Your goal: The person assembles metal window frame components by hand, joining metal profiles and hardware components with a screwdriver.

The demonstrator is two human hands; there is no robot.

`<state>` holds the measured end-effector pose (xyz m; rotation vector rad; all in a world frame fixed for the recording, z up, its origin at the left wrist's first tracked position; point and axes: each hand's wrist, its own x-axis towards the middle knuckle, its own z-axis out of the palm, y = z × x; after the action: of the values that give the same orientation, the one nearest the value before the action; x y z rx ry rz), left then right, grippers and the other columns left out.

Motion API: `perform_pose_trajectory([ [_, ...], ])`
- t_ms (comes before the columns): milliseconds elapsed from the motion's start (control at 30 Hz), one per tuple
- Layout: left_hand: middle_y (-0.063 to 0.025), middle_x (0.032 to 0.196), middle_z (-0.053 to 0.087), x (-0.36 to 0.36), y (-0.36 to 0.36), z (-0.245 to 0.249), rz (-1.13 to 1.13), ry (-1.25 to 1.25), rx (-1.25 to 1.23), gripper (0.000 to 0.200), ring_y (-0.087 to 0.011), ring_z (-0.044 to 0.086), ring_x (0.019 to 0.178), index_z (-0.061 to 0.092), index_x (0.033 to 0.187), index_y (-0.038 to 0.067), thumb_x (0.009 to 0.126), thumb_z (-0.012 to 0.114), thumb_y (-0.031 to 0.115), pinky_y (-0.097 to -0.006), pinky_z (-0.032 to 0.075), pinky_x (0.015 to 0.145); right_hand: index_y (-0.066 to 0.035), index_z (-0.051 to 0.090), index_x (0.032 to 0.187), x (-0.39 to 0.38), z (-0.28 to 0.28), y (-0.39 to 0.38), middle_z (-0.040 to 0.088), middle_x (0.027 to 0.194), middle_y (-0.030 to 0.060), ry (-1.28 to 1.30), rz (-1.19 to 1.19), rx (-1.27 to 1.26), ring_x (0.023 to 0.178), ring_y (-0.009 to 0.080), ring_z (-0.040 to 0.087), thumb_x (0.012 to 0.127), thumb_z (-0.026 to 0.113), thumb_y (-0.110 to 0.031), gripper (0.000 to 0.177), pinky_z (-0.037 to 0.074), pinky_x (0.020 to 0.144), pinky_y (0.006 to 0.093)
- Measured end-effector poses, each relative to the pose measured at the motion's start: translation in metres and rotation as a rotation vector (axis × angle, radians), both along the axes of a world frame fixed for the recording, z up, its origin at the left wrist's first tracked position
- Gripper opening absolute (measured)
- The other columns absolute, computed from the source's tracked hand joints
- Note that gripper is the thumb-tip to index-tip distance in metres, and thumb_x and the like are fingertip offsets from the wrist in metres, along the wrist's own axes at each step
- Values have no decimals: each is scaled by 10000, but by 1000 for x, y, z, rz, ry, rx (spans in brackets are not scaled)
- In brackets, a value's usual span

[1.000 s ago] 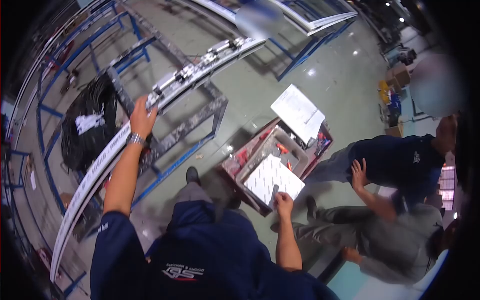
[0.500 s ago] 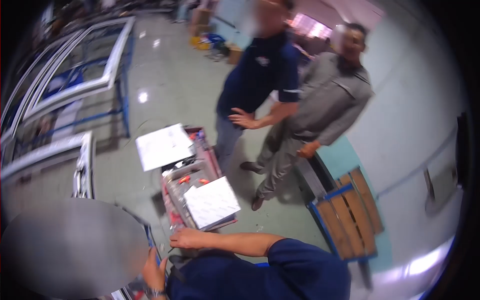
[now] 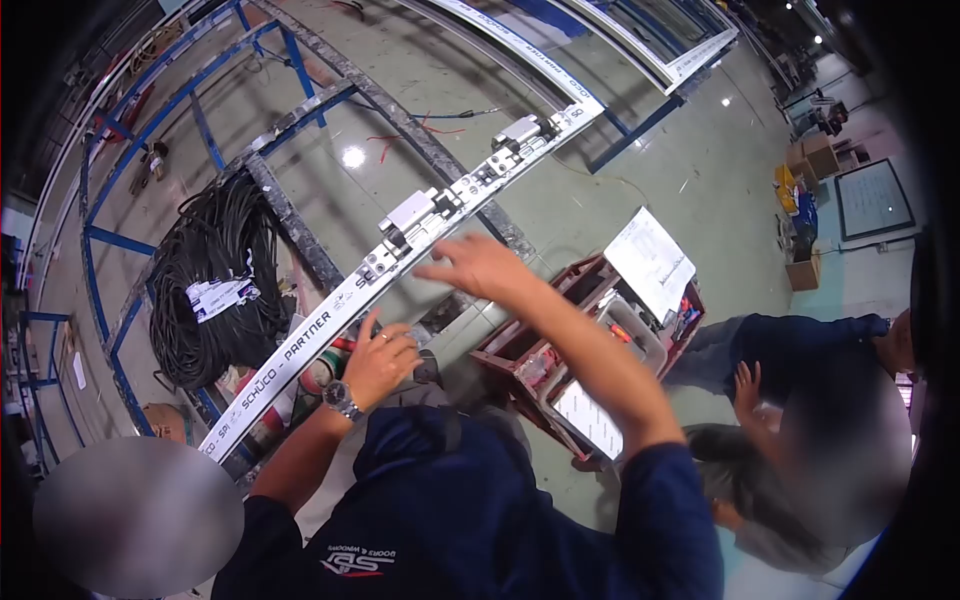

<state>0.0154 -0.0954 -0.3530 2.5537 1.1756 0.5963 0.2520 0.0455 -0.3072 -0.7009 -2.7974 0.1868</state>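
Observation:
A long white frame profile (image 3: 300,352) printed "SCHÜCO - PARTNER" runs diagonally in front of me. Two metal hinges sit on it: the nearer hinge (image 3: 412,212) and the farther hinge (image 3: 518,138). My right hand (image 3: 478,266) hovers at the near edge of the profile, just below the nearer hinge, its fingers apart and holding nothing visible. Lower left, my left hand (image 3: 382,358), with a ring and a wristwatch (image 3: 341,400), is held close beside the profile. Its thumb is raised and its fingers are loosely extended.
A red toolbox (image 3: 500,357) with tools and white paper (image 3: 650,262) stands on the right. Two people, one in a dark shirt (image 3: 800,350), are beyond it. Blue metal stands (image 3: 120,240) and a bundle of black cord (image 3: 215,290) lie left of the profile.
My view has swung left from the toolbox and people to the white profile. My right hand has left the toolbox's edge and is now by the hinge; my left hand is beside the profile.

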Motion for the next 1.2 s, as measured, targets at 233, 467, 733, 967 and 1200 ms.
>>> perform_pose_trajectory([
  [233, 40, 1039, 660, -80, 3, -22, -82, 153, -126, 139, -188, 524, 1250, 722, 891, 149, 888, 670, 278, -694, 58, 1173, -10, 704, 834, -56, -29, 61, 606, 654, 26, 206, -271, -1544, 543, 91, 584, 947, 666, -316, 329, 495, 468, 245],
  [467, -67, 843, 693, -70, 1, -29, 38, -41, -168, 120, -307, 638, 1045, 703, 785, 58, 818, 683, 172, -629, 102, 1192, -87, 708, 772, -56, -40, 29, 688, 725, 136, -49, -142, -202, 715, 364, 684, 757, 671, -351, 267, 539, 644, 487],
  [733, -155, 1024, 710, -73, 7, 0, -143, -69, -168, 146, -356, 649, 1015, 725, 973, 34, 921, 625, 126, -436, 503, 867, -86, 612, 993, -54, -44, 13, 682, 781, 144, 292, -354, -307, 763, 389, 673, 728, 761, -374, 419, 517, 651, 494],
  [967, -107, 1007, 719, -71, 6, 2, -120, -17, -189, 150, -322, 658, 1021, 735, 968, 54, 926, 627, 151, -470, 438, 976, -85, 569, 1115, -54, -51, 9, 680, 811, 164, 322, -410, -361, 782, 409, 670, 707, 795, -373, 548, 516, 687, 511],
  [1200, -114, 1004, 719, -72, 4, -3, -84, -13, -129, 152, -317, 660, 1035, 731, 949, 40, 913, 643, 159, -526, 338, 1072, -73, 534, 1178, -56, -51, -3, 667, 776, 170, 355, -409, -338, 760, 412, 661, 742, 778, -376, 584, 507, 654, 511],
])
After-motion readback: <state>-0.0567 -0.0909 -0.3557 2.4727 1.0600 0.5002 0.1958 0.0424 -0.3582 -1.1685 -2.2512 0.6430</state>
